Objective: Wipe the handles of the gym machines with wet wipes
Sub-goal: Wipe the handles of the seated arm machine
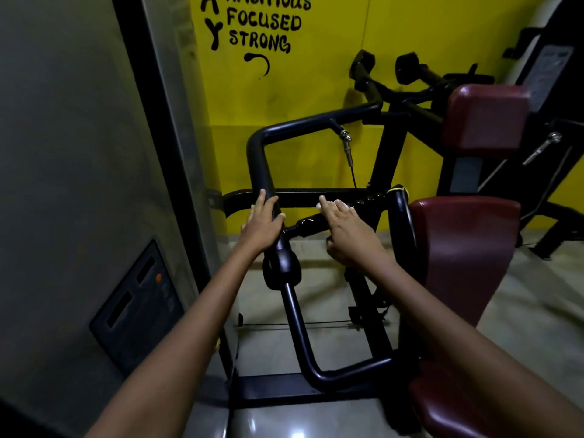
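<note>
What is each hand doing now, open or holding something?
Left hand: fingers wrapped on the black bar, holding it.
Right hand: open, fingers straight, resting on the taped handle.

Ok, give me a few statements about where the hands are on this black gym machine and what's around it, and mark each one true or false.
1. The left hand grips the black bent tubular bar. True.
2. The right hand rests on the red padded seat. False: it lies on the black tape-wrapped handle, fingers straight.
3. The wall behind the machine is blue. False: the yellow painted wall carries black lettering.
4. A white wet wipe is plainly visible in the left hand. False: no wipe shows in either hand.
5. A red padded backrest sits above the seat. True.
</note>
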{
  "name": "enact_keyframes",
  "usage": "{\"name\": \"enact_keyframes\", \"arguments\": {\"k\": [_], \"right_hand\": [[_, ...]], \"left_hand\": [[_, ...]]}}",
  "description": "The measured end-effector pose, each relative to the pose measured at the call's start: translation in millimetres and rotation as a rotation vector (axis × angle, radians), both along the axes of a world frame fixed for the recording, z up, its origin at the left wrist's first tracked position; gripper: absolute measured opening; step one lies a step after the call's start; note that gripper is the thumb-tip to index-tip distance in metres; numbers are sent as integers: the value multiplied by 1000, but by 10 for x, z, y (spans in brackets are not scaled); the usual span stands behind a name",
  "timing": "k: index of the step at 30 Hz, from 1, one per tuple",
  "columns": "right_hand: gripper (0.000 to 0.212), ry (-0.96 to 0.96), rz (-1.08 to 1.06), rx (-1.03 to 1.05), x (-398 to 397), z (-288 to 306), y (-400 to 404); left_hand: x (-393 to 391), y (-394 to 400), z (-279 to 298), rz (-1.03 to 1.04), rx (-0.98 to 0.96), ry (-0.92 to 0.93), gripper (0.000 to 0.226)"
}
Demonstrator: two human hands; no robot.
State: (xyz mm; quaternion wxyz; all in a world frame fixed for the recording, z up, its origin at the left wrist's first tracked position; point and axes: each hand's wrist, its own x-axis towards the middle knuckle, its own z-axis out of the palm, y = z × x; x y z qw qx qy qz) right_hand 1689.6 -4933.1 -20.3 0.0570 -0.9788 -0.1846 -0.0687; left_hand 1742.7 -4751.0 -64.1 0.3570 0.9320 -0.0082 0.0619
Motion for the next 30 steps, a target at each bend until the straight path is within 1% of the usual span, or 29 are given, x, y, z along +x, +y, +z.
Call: {"name": "enact_keyframes", "arguments": {"k": [2, 5, 7, 10, 13, 15, 18, 20, 23, 26, 28, 30], "right_hand": [[74, 14, 30, -27, -16, -62, 86], [81, 41, 56, -56, -38, -180, 110], [83, 16, 14, -81, -15, -200, 102], [80, -9, -66, -63, 20, -188, 242], [81, -25, -35, -51, -21, -280, 360], [82, -46, -30, -88, -91, -353, 311], [79, -65, -99, -155, -102, -348, 272], [79, -81, -118, -129, -77, -331, 368], [75, -50, -6, -145, -100, -340, 484], [75, -17, 57, -177, -164, -375, 402], [69, -75, 67, -190, -133, -408, 385], [66, -111, 57, -157, -90, -397, 460]], "left_hand": [[134, -19, 61, 7, -53, 29, 52], [221, -47, 81, 35, -121, 54, 55], [209, -52, 49, 40, -127, 38, 54], [199, -30, 19, 17, -148, 30, 50], [183, -14, 13, 9, -138, 6, 48], [161, -18, 15, 13, -139, -8, 47], [150, -22, 12, 21, -153, -14, 47], [147, -21, 10, 20, -163, -22, 47], [151, -14, -4, 10, -196, -36, 45], [167, -6, -22, -8, -255, -62, 43], [173, -7, -33, -18, -277, -81, 42], [177, -11, -31, -13, -282, -84, 41]]}}
